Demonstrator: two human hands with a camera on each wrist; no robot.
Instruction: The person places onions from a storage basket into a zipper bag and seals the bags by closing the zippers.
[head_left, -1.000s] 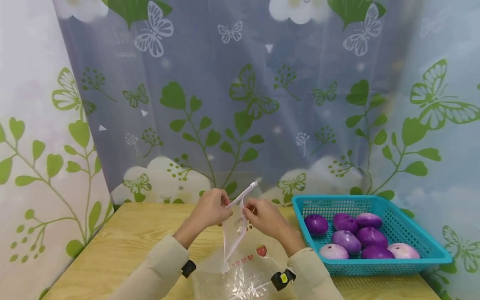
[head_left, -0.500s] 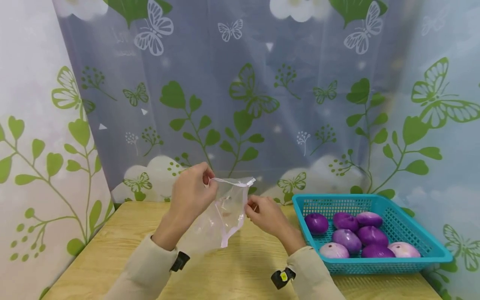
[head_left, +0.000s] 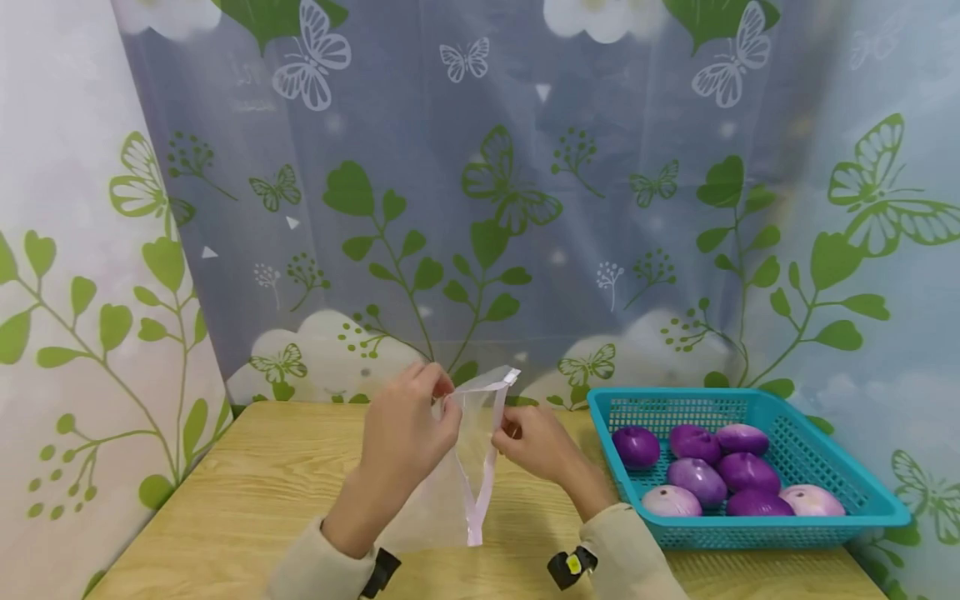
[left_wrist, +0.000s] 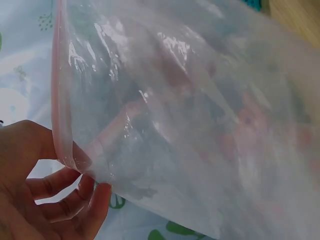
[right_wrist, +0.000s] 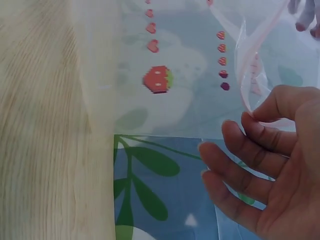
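A person's left hand [head_left: 405, 429] and right hand [head_left: 538, 440] pinch the rim [head_left: 487, 479] of a thin plastic bag [left_wrist: 175, 125], likely light, limp and slippery, best gripped there, above the film.

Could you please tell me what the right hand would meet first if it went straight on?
Probably the clear bag whose edge the right hand pinches, then perhaps the left hand; depth is unclear.

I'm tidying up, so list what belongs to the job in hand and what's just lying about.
Part of the job:
clear zip bag, pinched by left hand and right hand
possibly the onions in the teal basket, though untouched

Just around:
wooden table
patterned backdrop
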